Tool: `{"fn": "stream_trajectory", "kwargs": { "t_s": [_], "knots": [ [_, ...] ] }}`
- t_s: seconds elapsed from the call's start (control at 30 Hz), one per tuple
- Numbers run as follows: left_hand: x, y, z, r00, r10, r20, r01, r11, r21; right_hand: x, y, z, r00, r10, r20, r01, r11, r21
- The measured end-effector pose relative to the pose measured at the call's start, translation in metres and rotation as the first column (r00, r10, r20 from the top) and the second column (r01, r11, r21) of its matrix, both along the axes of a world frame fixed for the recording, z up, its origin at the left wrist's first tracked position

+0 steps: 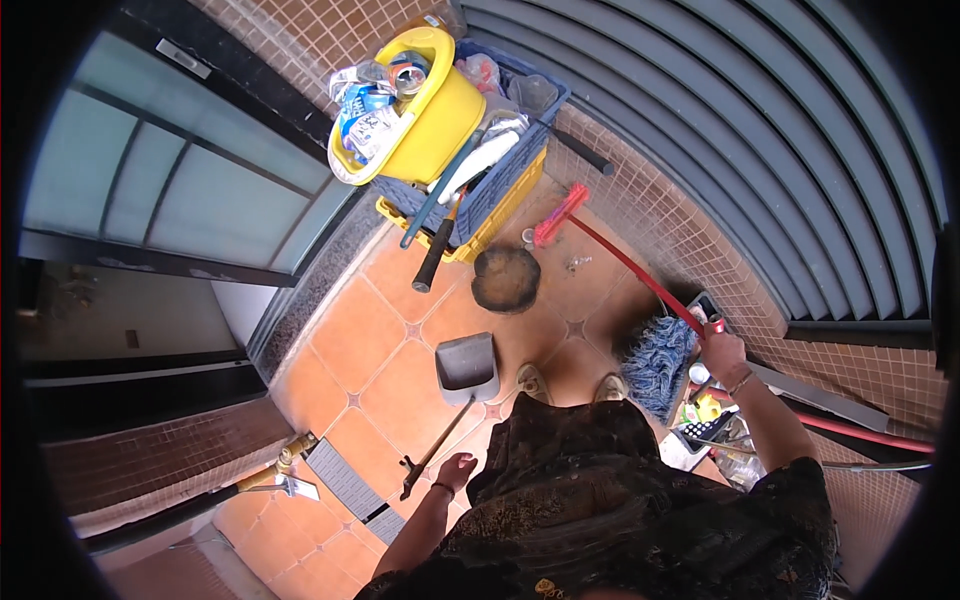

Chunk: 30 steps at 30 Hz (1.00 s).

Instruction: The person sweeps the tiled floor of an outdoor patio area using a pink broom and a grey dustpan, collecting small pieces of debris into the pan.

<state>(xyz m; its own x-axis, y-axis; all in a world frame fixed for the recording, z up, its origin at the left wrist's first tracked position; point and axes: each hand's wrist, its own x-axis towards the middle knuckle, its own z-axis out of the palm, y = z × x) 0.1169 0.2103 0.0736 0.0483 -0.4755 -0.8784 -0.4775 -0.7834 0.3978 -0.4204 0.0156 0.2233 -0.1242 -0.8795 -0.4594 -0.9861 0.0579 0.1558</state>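
Note:
My right hand (pixel 724 354) is closed around the red handle of a broom (pixel 630 266). The broom's red head (pixel 561 216) rests on the tiled floor near the wall, with small pale debris (pixel 577 262) beside it. My left hand (pixel 456 472) hangs low on the left, fingers loosely curled and nothing visible in it. Just left of that hand is the end of a long-handled dustpan's handle (pixel 439 446), apart from the fingers. The grey dustpan (pixel 466 367) is on the floor ahead of my shoes, its pan facing away from me.
Stacked crates (pixel 499 202) hold a yellow tub (pixel 431 127) of cans and packaging, with tool handles jutting out. A dark round block (pixel 506 279) lies in front. On the right are a blue mop head (pixel 660 364) and clutter. A metal drain grate (pixel 345 480) lies left, near a sliding door (pixel 187 180).

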Motion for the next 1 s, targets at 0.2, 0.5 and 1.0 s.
{"fn": "stream_trajectory", "kwargs": {
  "t_s": [0.2,0.5,1.0],
  "knots": [
    [-0.023,-0.026,0.008,1.0,-0.007,0.0,0.007,1.0,-0.02,0.03,-0.021,-0.048,0.982,-0.04,0.184,0.05,0.998,-0.05],
    [-0.043,-0.029,0.027,0.994,0.103,-0.025,-0.103,0.995,-0.006,0.001,-0.053,-0.041,0.986,0.05,0.156,-0.041,0.997,-0.061],
    [-0.084,-0.053,0.04,0.967,0.254,-0.009,-0.254,0.967,0.023,-0.017,-0.034,-0.035,0.936,-0.09,0.341,0.116,0.992,-0.057]
  ]
}}
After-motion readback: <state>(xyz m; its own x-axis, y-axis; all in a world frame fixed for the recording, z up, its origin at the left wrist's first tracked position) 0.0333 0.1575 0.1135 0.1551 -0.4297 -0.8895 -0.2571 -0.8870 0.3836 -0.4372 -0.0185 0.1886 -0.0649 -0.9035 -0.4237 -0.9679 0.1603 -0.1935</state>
